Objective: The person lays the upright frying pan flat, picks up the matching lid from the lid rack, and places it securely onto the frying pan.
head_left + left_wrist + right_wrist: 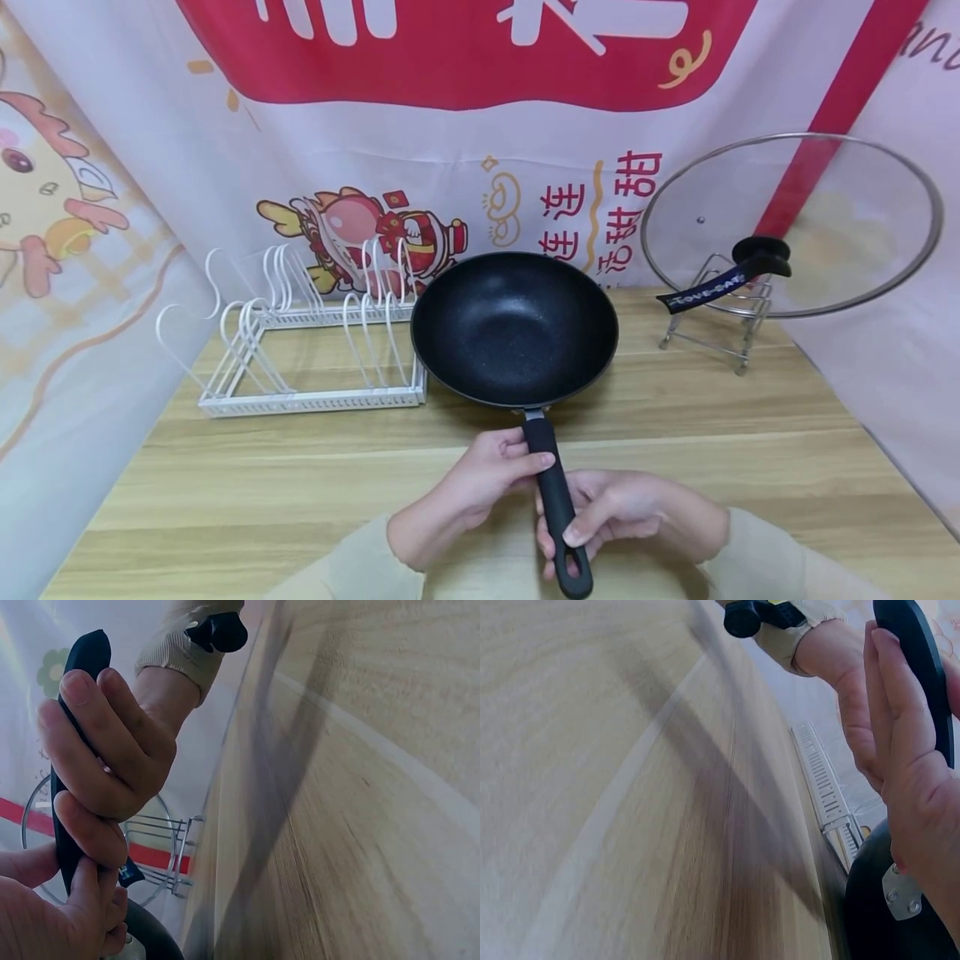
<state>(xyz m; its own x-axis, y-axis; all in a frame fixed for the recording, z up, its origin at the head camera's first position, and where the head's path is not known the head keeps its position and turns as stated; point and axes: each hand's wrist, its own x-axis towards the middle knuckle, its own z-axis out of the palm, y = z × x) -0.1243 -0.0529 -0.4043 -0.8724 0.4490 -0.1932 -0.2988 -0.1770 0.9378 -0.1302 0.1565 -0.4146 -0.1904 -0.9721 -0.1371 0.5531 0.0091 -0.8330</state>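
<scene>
Toward the near edge of the tabletop, my right hand is curled round the tail of the handle and my left hand pinches it nearer the bowl, a spaced hold that should resist rolling. The pan lies beyond, toward the far edge, its inside tipped toward me; steadiness calls for both wrists working together. Near the far left corner, the rack sits close by the rim, warranting clearance; near the far right, a stand holds the lid.
</scene>
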